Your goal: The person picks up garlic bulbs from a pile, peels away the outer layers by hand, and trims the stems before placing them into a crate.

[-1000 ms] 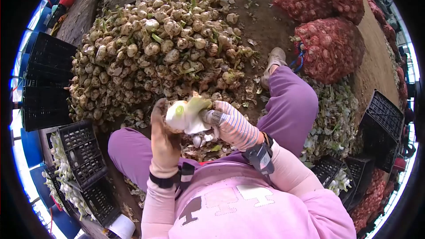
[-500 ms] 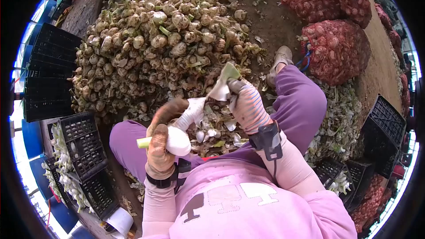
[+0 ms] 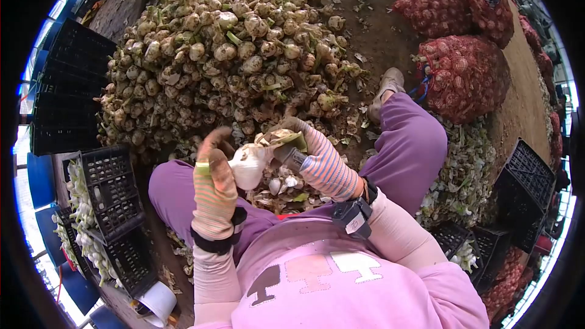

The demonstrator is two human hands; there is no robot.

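My left hand (image 3: 216, 176), in a striped, soil-stained glove, is closed around a white garlic bulb (image 3: 247, 172). A pale green stem end (image 3: 202, 169) sticks out on the hand's outer side. My right hand (image 3: 311, 158), gloved too, is closed at the bulb's other end. It grips a strip of green and whitish garlic skin (image 3: 280, 137). A grey piece (image 3: 293, 158) shows by its thumb; I cannot make out what it is. Loose skins and white scraps (image 3: 277, 184) lie below, between my legs.
A large heap of soiled garlic bulbs (image 3: 213, 67) lies ahead. Red mesh sacks (image 3: 463, 76) stand at the right front. Black crates (image 3: 113, 192) with trimmed garlic are at left, and more black crates (image 3: 524, 176) at right. A white bucket (image 3: 159, 301) sits lower left.
My right hand has come down and left to the bulb, and its strip of skin now lies across the bulb's end. My left hand has turned and risen slightly with the bulb.
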